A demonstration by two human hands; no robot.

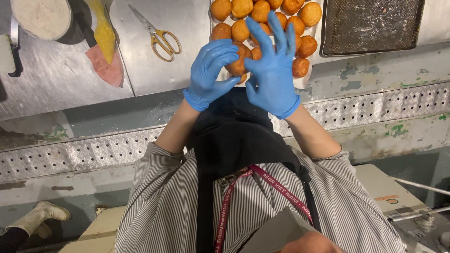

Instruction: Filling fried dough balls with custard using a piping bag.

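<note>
- The left hand (212,72), in a blue glove, is curling its fingers around a golden-brown fried bun (237,63) from the left side.
- The right hand (273,70), gloved in blue too, is touching the same bun from the right, thumb tucked under it, the other fingers spreading wide and pointing up over the tray.
- The bun is sitting between both hands, raised just in front of the near edge of the tray of buns (315,35).
- More fried buns (262,11) are lying packed together on that tray, on the steel tabletop (187,28).
- A dark, empty baking tray (372,23) is resting just beside the buns, to the right.
- Yellow-handled scissors (157,33) are lying on the tabletop, well to the left of the hands.
- A yellow piping bag (104,30) and a pink cloth (107,69) are lying further left, near a round bowl of pale dough (42,18).
- A striped shirt, dark apron and red lanyard (234,206) are filling the lower frame.
</note>
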